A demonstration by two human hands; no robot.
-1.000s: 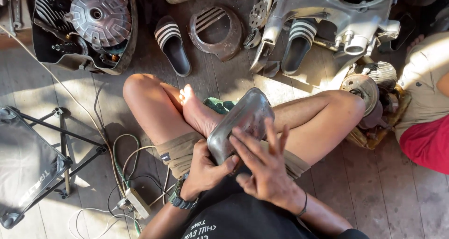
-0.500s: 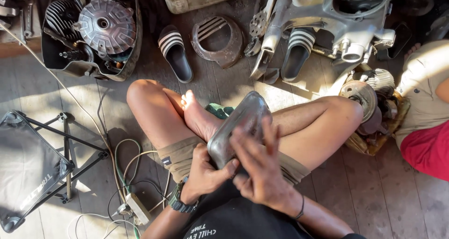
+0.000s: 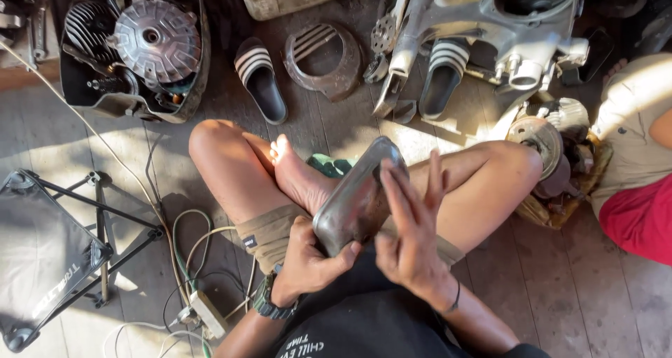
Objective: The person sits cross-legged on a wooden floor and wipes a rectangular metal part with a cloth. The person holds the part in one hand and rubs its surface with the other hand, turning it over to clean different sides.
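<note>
Holding the metal cover (image 3: 355, 202) at its near end, your left hand (image 3: 308, 260) is closed around it over your lap. Your right hand (image 3: 409, 242) lies open and flat on its right side; press evenly, keep the left grip firm.

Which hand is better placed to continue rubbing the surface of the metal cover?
Probably the right hand: its flat fingers lie along the metal cover. The left hand grips the cover's lower end from beneath, steadying it.
</note>
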